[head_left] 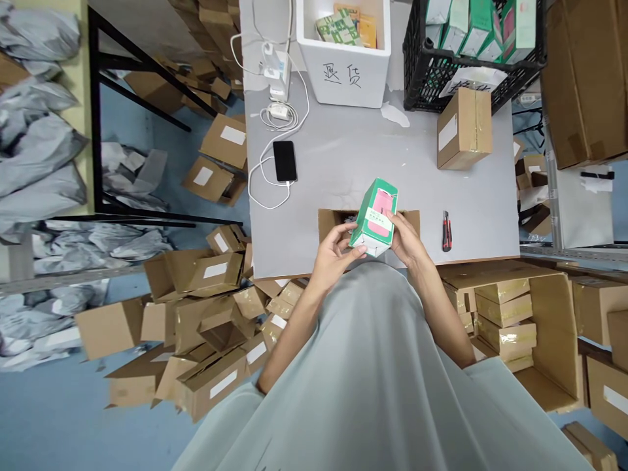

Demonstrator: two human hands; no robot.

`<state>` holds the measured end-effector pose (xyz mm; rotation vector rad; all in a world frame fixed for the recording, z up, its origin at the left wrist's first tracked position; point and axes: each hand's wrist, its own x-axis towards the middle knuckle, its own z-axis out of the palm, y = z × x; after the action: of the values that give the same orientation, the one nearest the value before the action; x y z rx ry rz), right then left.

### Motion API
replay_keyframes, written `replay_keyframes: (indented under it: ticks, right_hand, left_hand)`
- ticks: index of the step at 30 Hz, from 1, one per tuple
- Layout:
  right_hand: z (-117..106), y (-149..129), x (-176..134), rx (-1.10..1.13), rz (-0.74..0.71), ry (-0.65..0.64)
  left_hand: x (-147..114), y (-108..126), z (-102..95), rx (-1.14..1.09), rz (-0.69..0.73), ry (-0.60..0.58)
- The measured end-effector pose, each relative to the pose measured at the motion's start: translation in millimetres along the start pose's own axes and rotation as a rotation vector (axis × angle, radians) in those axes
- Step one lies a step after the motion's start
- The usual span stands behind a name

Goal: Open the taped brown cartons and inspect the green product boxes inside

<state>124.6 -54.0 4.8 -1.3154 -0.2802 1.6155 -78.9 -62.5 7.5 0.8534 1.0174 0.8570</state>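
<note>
A green and white product box (377, 216) with a pink front is held tilted between both hands, above an open cardboard box (411, 221) at the table's front edge. My left hand (337, 254) grips its lower left corner, the thumb along the bottom end. On the other side, my right hand (406, 239) has its fingers against the right edge. The inside of the cardboard box is mostly hidden behind the product box and my hands. To the right lies a red and black utility knife (447, 231).
A taped carton (464, 131) stands at the table's right, before a black crate (422, 78) of similar green boxes. A white foam bin (343, 85) is at the back. A phone (285, 161) with cables lies left. Opened cartons (216, 327) crowd the floor.
</note>
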Motion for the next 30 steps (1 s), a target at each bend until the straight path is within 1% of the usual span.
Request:
replay_keyframes:
  ticks: [5,10,13,18,23,30]
  right_hand:
    - [1.1,2.5,-2.0,0.007,-0.002,0.013]
    - [2.3,4.8,-4.3,0.048,-0.025,0.031]
    - [1.6,5.9,-3.8,0.063,-0.012,0.030]
    - [-1.3,8.4,-1.8,0.127,0.038,0.008]
    - [-0.1,8.6,-3.7,0.157,0.023,-0.034]
    - [4.7,8.1,-8.7,0.186,0.028,-0.019]
  left_hand:
    - [-1.0,-2.2,5.8,0.059,0.057,0.045]
    - [-1.3,-10.7,11.9,0.060,0.096,0.105]
    - [-0.7,-14.2,14.5,0.066,0.139,0.131]
    - [-0.4,-12.5,17.4,0.117,0.183,0.140]
    - [1.6,-9.2,20.8,0.137,0.200,0.154]
    - [5.2,-9.1,29.1,0.130,0.267,0.157]
